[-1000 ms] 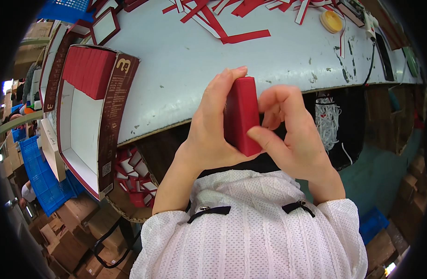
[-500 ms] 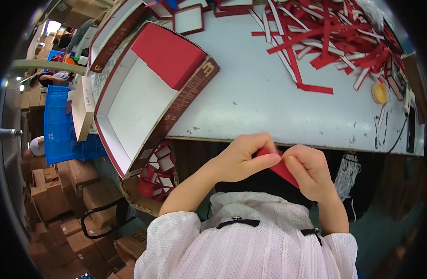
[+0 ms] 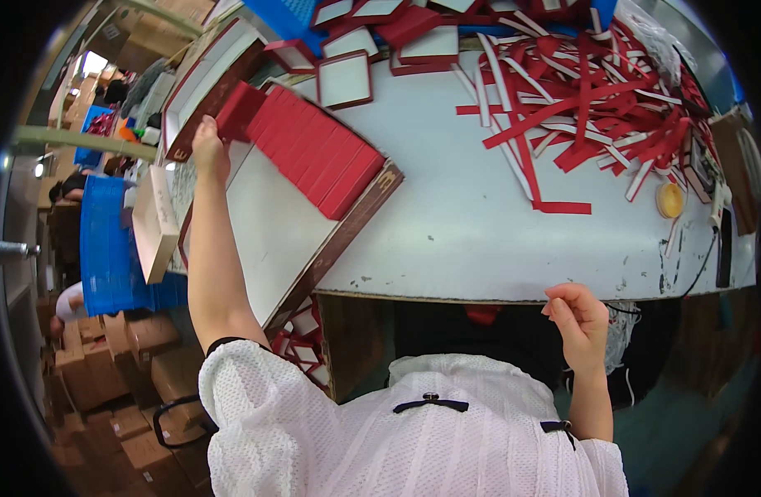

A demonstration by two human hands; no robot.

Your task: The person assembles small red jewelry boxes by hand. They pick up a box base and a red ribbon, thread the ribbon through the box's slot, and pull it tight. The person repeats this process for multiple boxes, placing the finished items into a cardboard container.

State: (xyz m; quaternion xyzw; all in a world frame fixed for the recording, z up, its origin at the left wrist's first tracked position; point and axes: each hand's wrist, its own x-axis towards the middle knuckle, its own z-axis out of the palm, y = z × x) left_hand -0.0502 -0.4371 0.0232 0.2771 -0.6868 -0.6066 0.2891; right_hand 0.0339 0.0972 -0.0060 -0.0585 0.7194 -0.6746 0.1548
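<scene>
My left hand (image 3: pixel 210 153) reaches out to the far left and is closed on a small red box (image 3: pixel 240 111). That box is at the far end of a row of red boxes (image 3: pixel 314 149) packed side by side in a large shallow carton (image 3: pixel 347 228) with a white inside and dark red printed walls. My right hand (image 3: pixel 581 321) hovers at the table's front edge, its fingers curled and thumb and fingertips together; whatever they may pinch is too small to make out. Just under the table edge, a piece of red (image 3: pixel 482 314) shows near my lap.
Red and white strips (image 3: pixel 579 99) lie heaped at the back right beside a yellow roll (image 3: pixel 669 200). Open white-lined red boxes (image 3: pixel 345 80) are at the back, near a blue crate (image 3: pixel 285 16). A box of small red pieces (image 3: pixel 304 335) stands below the table; cardboard cartons (image 3: pixel 99 364) fill the left floor.
Both hands were together over a red piece at the table edge. My left hand has gone far left to a red box in the carton; my right has moved a little right and lower.
</scene>
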